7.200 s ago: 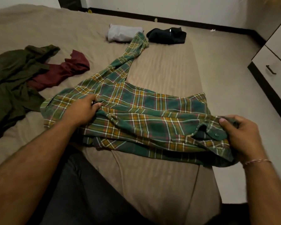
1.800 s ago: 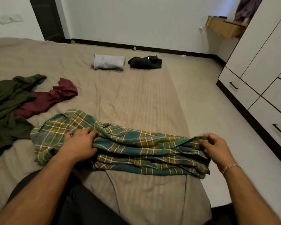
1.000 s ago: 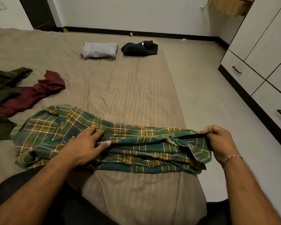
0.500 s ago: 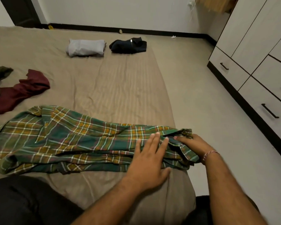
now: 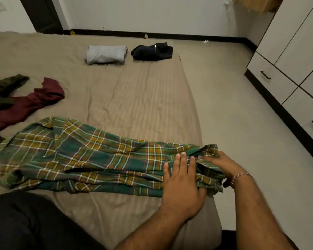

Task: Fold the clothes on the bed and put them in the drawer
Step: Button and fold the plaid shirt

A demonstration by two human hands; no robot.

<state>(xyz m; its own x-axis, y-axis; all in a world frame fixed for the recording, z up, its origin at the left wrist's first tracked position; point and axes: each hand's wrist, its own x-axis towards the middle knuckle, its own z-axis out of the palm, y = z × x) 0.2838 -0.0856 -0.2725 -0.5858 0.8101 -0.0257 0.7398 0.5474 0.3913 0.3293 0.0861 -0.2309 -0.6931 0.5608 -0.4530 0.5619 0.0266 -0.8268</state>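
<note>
Covering most of the view, the bed (image 5: 134, 98) is seen with the plaid shirt (image 5: 83, 157) laid along its near edge as a long band, left to right, collar end at the left. Since a second ago the left hand (image 5: 182, 179) has been brought from the shirt's middle to its right end, where it is pressed flat with straight fingers, so a crosswise fold is judged to be next. The right hand (image 5: 222, 165) is laid beside it on the bunched hem, thumb hidden, so a grasp cannot be told.
</note>
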